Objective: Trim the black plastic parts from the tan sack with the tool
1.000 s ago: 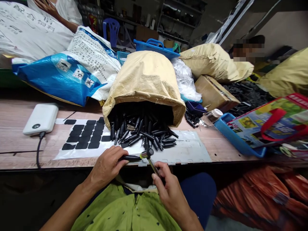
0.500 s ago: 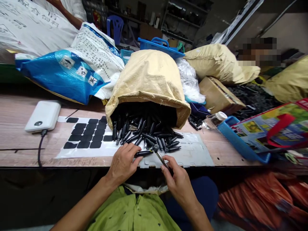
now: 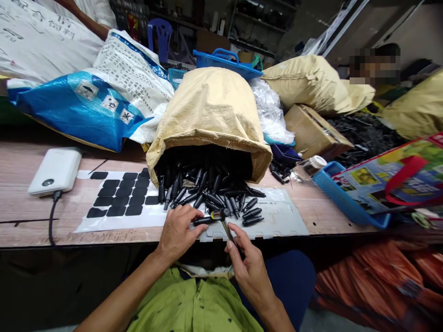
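My left hand (image 3: 180,229) is closed on a slim black pen-shaped part (image 3: 203,221), holding it flat near the table's front edge. In my right hand (image 3: 246,258) is a small hammer-shaped tool (image 3: 227,229) with a metal shaft. Its dark head, with a yellowish end, lies against or just over the tip of the black part; I cannot tell which. Beyond both hands, a loose pile of similar black parts (image 3: 211,191) spills from the mouth of a tan sack (image 3: 211,106).
A white sheet with black stickers (image 3: 120,201) and a white power bank (image 3: 57,170) with a cable lie at left. A grey plate (image 3: 284,214) sits under the parts. At right are a clear jar (image 3: 308,168), a blue tray (image 3: 346,198) and a wooden box (image 3: 316,133).
The tool's head has moved slightly left and turned sideways, over the end of the black part. My right hand has shifted a little left; the left keeps its hold.
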The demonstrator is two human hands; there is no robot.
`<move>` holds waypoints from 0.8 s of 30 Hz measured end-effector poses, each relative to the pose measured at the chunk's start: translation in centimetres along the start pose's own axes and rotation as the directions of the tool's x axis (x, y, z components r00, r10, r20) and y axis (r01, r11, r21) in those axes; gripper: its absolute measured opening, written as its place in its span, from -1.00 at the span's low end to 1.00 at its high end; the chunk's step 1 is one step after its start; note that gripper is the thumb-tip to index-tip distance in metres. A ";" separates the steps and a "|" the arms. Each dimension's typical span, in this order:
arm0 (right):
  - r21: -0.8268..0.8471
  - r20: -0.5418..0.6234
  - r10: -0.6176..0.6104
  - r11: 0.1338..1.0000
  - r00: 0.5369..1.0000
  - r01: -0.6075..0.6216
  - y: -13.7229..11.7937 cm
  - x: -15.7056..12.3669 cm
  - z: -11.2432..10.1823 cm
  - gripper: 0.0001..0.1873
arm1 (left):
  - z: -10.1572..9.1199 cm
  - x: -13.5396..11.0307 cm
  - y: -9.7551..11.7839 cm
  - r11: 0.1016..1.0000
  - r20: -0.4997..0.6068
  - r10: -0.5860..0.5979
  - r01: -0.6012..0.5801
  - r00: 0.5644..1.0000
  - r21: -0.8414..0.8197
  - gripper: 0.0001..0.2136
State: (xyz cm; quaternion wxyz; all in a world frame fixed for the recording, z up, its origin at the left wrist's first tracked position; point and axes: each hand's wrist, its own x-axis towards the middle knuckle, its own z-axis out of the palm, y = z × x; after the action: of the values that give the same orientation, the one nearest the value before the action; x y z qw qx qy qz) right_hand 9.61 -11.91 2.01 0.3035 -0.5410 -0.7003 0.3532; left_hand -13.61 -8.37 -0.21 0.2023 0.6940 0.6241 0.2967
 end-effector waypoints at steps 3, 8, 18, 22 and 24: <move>0.024 -0.010 -0.007 1.000 1.000 0.007 0.4 0.1 -0.1 -0.53 | -0.1 -0.1 -0.2 1.000 0.001 -0.001 0.001 1.000 -0.011 -0.82; 0.054 -0.013 -0.020 0.998 1.000 0.020 0.3 0.0 -0.7 -0.53 | -0.2 -0.1 -0.2 0.999 0.028 0.002 -0.001 1.000 -0.043 -0.83; -0.094 0.043 -0.176 0.979 0.983 0.180 -1.1 -0.5 0.3 -0.46 | 0.0 0.0 0.0 0.999 0.029 -0.017 0.018 0.999 -0.032 -0.84; -0.129 0.034 -0.241 0.961 0.970 0.244 -1.2 -0.4 0.6 -0.41 | -0.2 0.0 -0.2 0.998 0.033 -0.015 0.017 0.999 -0.065 -0.85; -0.144 0.003 -0.275 0.951 0.961 0.273 -1.4 -0.6 0.7 -0.39 | -0.3 0.0 -0.3 0.997 0.045 -0.013 0.017 0.999 -0.077 -0.84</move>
State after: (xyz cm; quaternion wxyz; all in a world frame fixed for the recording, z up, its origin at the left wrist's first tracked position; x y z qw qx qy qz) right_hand 8.42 -12.82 2.71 0.3161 -0.4619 -0.7895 0.2519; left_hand -14.00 -8.36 -0.19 0.2449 0.6874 0.6127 0.3035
